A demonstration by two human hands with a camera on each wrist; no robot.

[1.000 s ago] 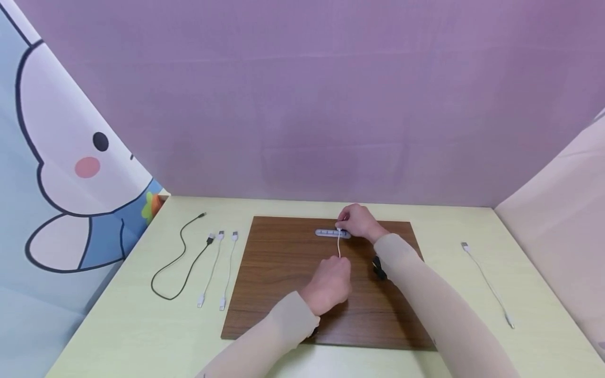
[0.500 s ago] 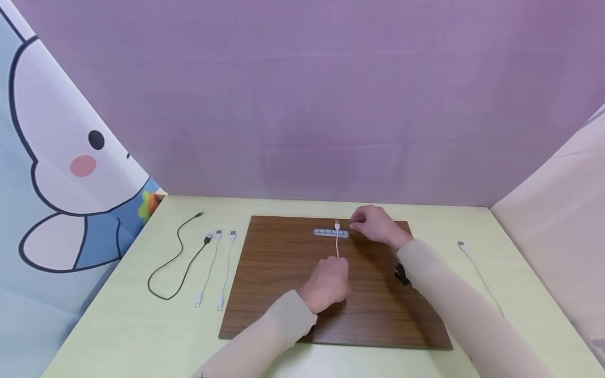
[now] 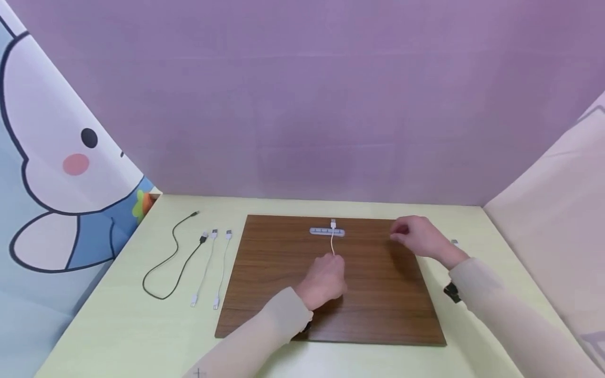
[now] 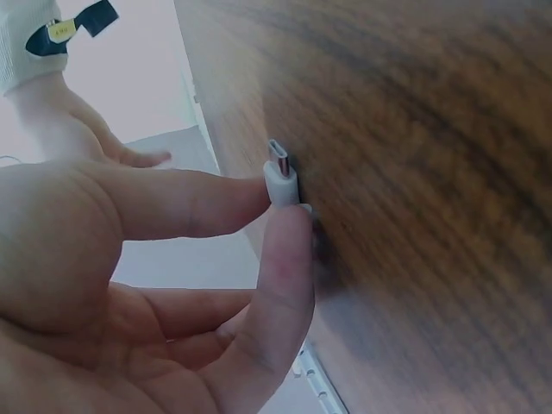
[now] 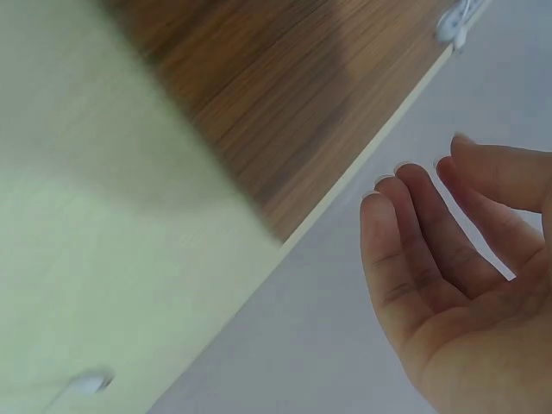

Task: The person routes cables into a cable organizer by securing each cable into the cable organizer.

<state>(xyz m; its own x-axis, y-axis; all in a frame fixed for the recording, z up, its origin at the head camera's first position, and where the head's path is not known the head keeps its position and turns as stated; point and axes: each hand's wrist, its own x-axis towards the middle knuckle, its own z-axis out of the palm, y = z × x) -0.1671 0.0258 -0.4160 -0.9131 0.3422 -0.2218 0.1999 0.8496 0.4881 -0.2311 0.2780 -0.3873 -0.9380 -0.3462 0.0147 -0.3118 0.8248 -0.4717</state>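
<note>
My left hand (image 3: pixel 323 281) is low over the brown wooden board (image 3: pixel 279 273). Between thumb and finger it pinches the USB-C plug (image 4: pixel 281 183) of a white USB cable (image 3: pixel 332 242). That cable runs up the board to a pale slotted cable clip (image 3: pixel 320 231), where its USB-A plug (image 3: pixel 333 224) sticks out past the far side. Over the board's right edge hovers my right hand (image 3: pixel 420 236); nothing is between its loosely bent fingers (image 5: pixel 384 250). In the right wrist view the cable clip (image 5: pixel 450 24) lies at the upper right corner.
Left of the board lie a black USB cable (image 3: pixel 176 247) and two white cables, one outer (image 3: pixel 206 270) and one nearer the board (image 3: pixel 223 270). Another white cable's plug (image 3: pixel 455 242) shows behind my right arm. A purple cloth (image 3: pixel 302 105) hangs behind the table.
My right hand has let go of the USB-A plug at the clip and moved right, to the board's right edge. My left hand keeps its pinch on the cable's other end.
</note>
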